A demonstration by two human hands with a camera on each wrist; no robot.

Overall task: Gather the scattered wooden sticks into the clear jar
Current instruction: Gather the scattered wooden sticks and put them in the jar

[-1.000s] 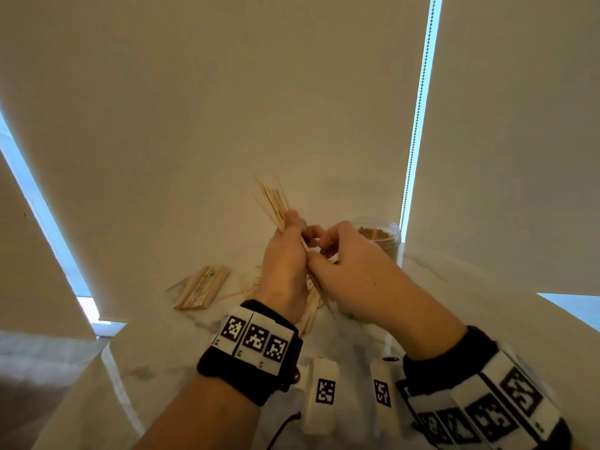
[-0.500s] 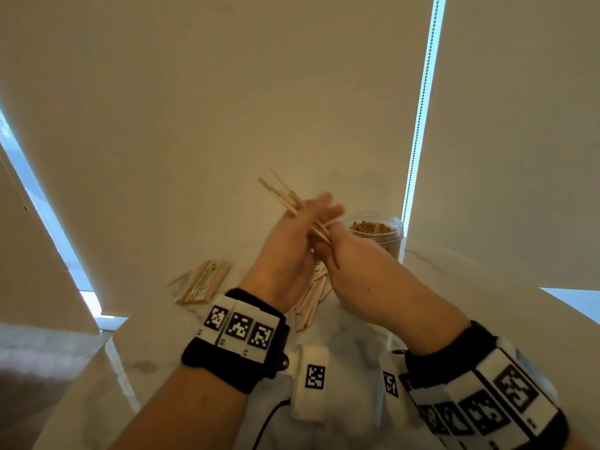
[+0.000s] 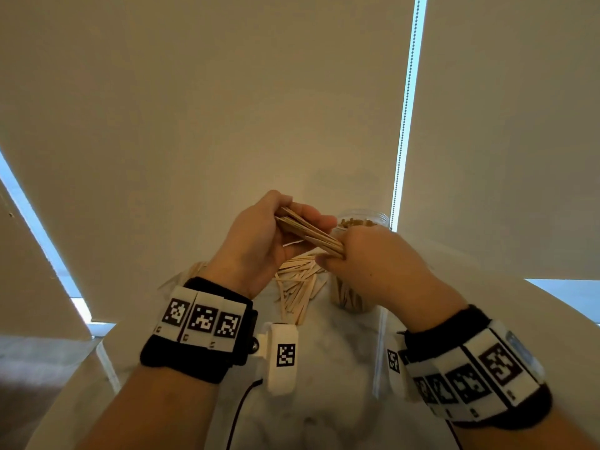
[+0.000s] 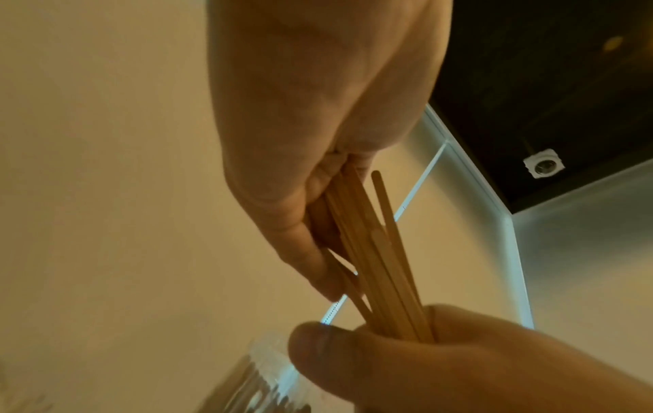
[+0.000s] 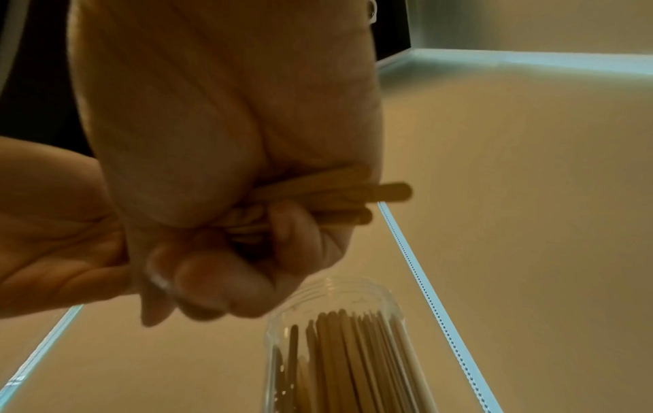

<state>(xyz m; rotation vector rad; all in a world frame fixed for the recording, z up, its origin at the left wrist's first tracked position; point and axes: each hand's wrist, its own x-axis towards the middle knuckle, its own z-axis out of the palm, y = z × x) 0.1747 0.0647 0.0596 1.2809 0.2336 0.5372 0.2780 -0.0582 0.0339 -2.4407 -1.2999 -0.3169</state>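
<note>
A bundle of flat wooden sticks (image 3: 308,233) is held in the air between both hands, slanting from far left to near right. My left hand (image 3: 292,211) curls its fingers and thumb round the far end (image 4: 374,251). My right hand (image 3: 341,251) grips the near end in a fist (image 5: 229,223); stick tips (image 5: 374,192) poke out past it. The clear jar (image 3: 352,300) stands just behind and under the right hand, packed with upright sticks (image 5: 346,357). Several loose sticks (image 3: 297,287) lie in a heap on the marble table (image 3: 331,368) below the hands.
A packet of sticks (image 3: 194,267) peeks out behind my left wrist. Cream roller blinds with a bead chain (image 3: 402,131) close off the far side right behind the jar. The table's rounded edge (image 3: 107,358) runs along the left.
The bundle has tipped from upright in the left hand to slanting sideways. The right hand has closed round its near end, and both hands have risen beside the jar.
</note>
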